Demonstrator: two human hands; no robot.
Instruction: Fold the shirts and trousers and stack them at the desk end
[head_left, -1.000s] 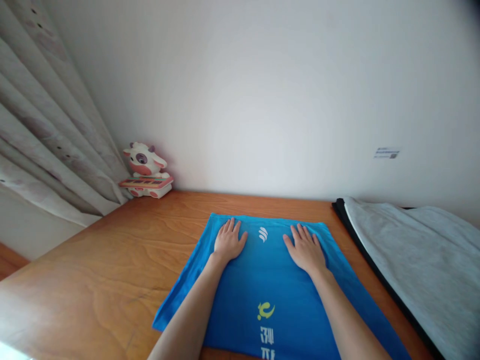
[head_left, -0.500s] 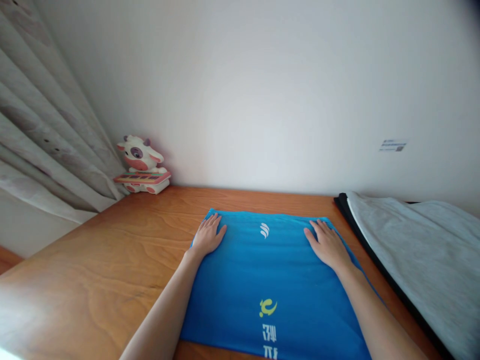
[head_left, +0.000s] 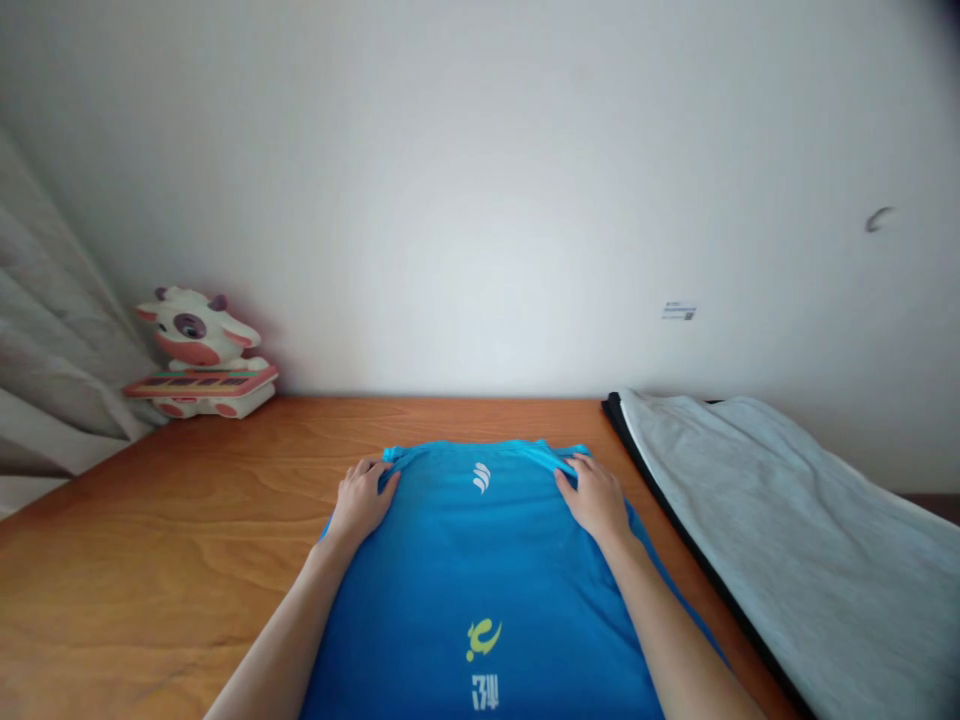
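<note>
A blue shirt, folded to a rough rectangle, lies on the wooden table, with a small white logo, a yellow emblem and white lettering down its middle. At its far left corner my left hand is closed on the fabric, the thumb on top. My right hand grips the far right corner the same way, and creases run inward from its fingers. The far edge between the hands is slightly bunched. The shirt's near end runs out of view.
Grey and black folded cloths lie at the right. A toy cow with a keyboard stands at the back left beside a curtain. The wall bounds the wooden table at the back.
My hands lay flat on the shirt; now their fingers are curled on its far corners. The far edge has wrinkled and come slightly nearer. The view has turned right.
</note>
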